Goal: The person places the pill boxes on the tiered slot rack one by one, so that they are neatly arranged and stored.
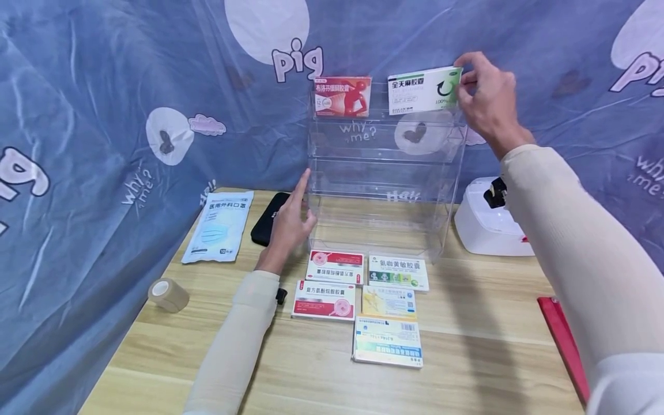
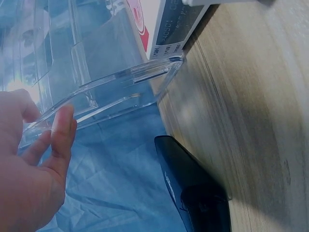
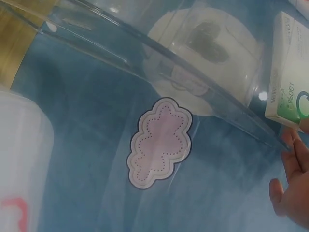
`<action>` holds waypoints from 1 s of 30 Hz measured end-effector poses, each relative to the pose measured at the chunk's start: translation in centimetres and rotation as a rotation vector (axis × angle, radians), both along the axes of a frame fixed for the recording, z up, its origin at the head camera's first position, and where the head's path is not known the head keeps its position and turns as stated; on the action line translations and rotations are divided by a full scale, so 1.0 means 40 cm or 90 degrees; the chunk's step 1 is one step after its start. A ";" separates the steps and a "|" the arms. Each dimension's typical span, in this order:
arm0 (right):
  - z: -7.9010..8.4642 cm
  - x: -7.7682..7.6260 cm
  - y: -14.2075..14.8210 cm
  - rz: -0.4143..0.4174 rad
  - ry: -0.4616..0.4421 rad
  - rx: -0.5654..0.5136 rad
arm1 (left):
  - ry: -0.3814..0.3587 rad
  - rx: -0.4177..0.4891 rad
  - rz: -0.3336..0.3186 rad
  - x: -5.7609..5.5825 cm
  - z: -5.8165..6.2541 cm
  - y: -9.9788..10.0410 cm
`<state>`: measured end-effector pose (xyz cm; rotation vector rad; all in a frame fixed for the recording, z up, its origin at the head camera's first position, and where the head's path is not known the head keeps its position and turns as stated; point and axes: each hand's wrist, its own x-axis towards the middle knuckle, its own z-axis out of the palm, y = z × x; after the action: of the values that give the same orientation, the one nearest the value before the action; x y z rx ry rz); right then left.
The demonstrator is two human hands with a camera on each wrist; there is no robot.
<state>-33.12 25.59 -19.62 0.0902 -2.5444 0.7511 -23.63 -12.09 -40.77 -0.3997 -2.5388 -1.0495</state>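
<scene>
A clear tiered display rack (image 1: 384,184) stands upright at the back of the table. My right hand (image 1: 487,95) pinches the right end of a white-and-green medicine box (image 1: 422,92) at the rack's top tier; the right wrist view shows part of that box (image 3: 292,72) and fingers at its lower edge. To its left on the same tier stands a red medicine box (image 1: 342,97). My left hand (image 1: 290,222) touches the rack's left side, fingers mostly straight. In the left wrist view, this hand (image 2: 36,154) lies along the clear side panel (image 2: 120,77).
Several medicine boxes (image 1: 386,340) lie before the rack. On the left are a mask packet (image 1: 218,227), a black case (image 1: 270,219) and a tan tape roll (image 1: 168,295). A white container (image 1: 490,225) and a red item (image 1: 562,340) are on the right. Patterned cloth (image 1: 104,86) hangs behind.
</scene>
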 end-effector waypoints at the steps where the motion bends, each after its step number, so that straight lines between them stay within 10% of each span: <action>1: -0.002 0.001 -0.002 0.005 0.004 0.007 | -0.001 -0.001 -0.001 0.000 -0.001 0.001; 30: -0.045 0.011 -0.072 0.030 -0.046 0.078 | 0.006 -0.003 -0.002 0.000 -0.004 0.000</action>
<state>-32.68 22.71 -21.41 0.1672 -2.6648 0.6264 -23.61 -12.10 -40.91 -0.4097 -2.5334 -1.0401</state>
